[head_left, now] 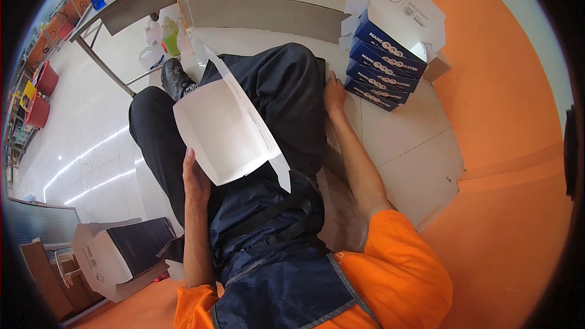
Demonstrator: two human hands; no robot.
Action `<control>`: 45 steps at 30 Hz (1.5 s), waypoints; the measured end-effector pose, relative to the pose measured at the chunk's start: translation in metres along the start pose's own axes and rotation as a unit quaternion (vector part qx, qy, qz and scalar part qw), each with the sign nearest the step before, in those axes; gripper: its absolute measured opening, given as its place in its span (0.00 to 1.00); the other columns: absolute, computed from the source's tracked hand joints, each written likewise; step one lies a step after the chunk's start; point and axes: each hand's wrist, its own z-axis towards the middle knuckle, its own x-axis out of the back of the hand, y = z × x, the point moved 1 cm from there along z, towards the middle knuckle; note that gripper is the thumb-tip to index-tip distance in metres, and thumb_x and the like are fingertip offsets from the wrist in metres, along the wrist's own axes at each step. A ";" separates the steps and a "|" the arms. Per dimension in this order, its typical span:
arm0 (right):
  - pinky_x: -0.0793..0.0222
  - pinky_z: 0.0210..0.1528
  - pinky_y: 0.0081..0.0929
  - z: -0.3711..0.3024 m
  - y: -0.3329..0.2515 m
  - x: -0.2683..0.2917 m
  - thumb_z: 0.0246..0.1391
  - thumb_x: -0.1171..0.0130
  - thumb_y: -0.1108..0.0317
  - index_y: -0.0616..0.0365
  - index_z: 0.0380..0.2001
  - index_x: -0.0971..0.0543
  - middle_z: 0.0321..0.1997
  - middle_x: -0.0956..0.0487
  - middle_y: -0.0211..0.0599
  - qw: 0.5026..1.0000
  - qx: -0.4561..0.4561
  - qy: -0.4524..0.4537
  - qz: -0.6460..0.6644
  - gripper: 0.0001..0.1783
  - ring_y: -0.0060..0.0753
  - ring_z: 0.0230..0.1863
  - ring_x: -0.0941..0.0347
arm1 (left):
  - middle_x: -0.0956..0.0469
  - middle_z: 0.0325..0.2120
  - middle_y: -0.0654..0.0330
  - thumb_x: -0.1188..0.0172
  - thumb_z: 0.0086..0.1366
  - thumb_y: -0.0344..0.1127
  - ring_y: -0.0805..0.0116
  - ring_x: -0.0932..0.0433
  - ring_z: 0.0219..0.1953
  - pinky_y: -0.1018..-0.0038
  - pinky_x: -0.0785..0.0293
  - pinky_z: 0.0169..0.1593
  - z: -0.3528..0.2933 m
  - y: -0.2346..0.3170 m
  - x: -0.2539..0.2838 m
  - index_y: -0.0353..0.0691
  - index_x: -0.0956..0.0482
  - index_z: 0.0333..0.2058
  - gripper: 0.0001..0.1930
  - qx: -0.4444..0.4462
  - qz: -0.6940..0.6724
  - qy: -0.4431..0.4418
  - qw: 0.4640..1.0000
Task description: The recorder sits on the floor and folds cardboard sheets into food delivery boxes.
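Note:
An open cardboard food box (222, 131) with a white inside lies tilted across my lap, its lid folded out as a narrow strip on the right. My left hand (196, 176) grips its near left corner, the thumb over the rim and the other fingers mostly hidden behind the wall. Away from the box, my right hand (334, 94) is beside my right knee, fingers stretched forward against the dark trouser leg; nothing shows in it. Just right of that hand, a stack of several dark blue boxes (385, 64) stands on the floor, the top one's white lid (405, 9) raised.
Flat blue-and-white box blanks (143, 244) lie at my lower left, near brown cardboard (46, 280). An orange wall (506, 85) bounds the right side. Ahead on the left are a metal-legged table (131, 0), plastic jugs (170, 38) beneath it, and red bins (41, 94) farther off.

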 end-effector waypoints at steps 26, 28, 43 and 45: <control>0.36 0.46 0.35 0.128 0.110 -0.089 0.51 0.59 0.63 0.70 0.41 0.29 0.47 0.29 0.53 0.928 -0.180 -0.249 0.208 0.22 0.42 0.45 0.32 | 0.36 0.53 0.53 0.54 0.61 0.52 0.61 0.39 0.56 0.67 0.45 0.58 0.014 -0.011 -0.015 0.33 0.42 0.55 0.32 -0.001 -0.013 -0.054 0.998; 0.37 0.47 0.33 0.130 0.108 -0.108 0.51 0.61 0.63 0.69 0.44 0.31 0.48 0.30 0.51 0.915 -0.150 -0.316 0.203 0.22 0.40 0.47 0.34 | 0.36 0.53 0.53 0.54 0.61 0.51 0.61 0.39 0.56 0.67 0.45 0.58 0.012 -0.011 -0.009 0.33 0.42 0.55 0.31 -0.006 -0.010 -0.050 0.999; 0.39 0.48 0.28 0.069 0.017 0.074 0.50 0.43 0.63 0.62 0.46 0.33 0.41 0.28 0.43 0.958 0.212 -0.162 0.109 0.22 0.35 0.44 0.33 | 0.30 0.43 0.58 0.46 0.56 0.47 0.69 0.30 0.42 0.72 0.35 0.44 0.013 -0.014 0.016 0.38 0.40 0.54 0.30 0.015 0.013 0.007 1.000; 0.41 0.51 0.31 0.062 0.021 0.105 0.51 0.44 0.63 0.64 0.49 0.35 0.47 0.28 0.48 0.974 0.192 -0.064 0.101 0.24 0.38 0.48 0.32 | 0.30 0.42 0.58 0.45 0.56 0.49 0.69 0.31 0.41 0.74 0.35 0.42 0.015 -0.013 0.000 0.39 0.38 0.53 0.30 0.031 0.013 0.003 0.999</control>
